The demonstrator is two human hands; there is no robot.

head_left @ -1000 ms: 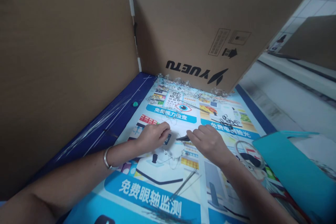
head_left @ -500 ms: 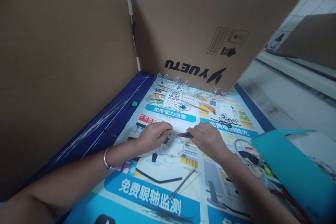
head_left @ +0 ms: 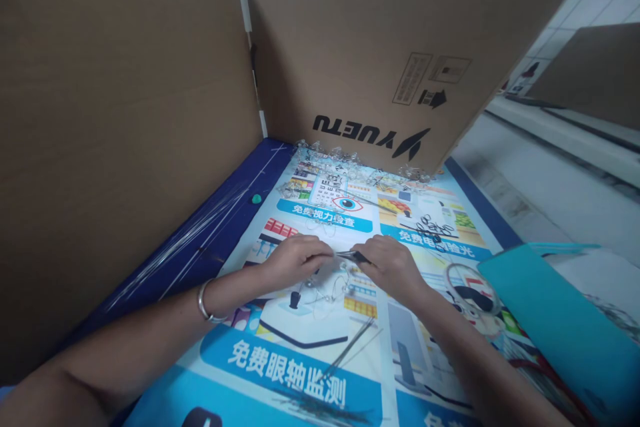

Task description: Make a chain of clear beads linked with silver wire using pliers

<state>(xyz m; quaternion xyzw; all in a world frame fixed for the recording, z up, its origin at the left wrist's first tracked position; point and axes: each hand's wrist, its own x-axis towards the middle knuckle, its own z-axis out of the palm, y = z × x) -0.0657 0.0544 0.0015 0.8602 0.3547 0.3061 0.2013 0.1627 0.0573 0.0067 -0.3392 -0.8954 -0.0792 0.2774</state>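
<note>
Over the middle of the printed sheet, my left hand (head_left: 299,260) pinches with thumb and fingers together; whatever small piece it holds is hidden. My right hand (head_left: 393,268) is closed around dark-handled pliers (head_left: 354,255), whose thin metal jaws point left and reach the left fingertips. Just below the hands, a thin wire piece with small clear beads (head_left: 327,293) hangs or lies over the sheet; I cannot tell which. A silver bangle (head_left: 204,300) circles my left wrist.
Tall cardboard panels (head_left: 390,40) stand behind and at left. Clear beaded wire pieces (head_left: 345,163) line the back. Black wire loops (head_left: 434,230), cut wires (head_left: 350,347), a clear roll (head_left: 473,288) and a teal folder (head_left: 555,327) lie around. A green bit (head_left: 257,199) sits left.
The pliers have moved left, so their jaws now meet my left fingertips. My left hand has shifted slightly right.
</note>
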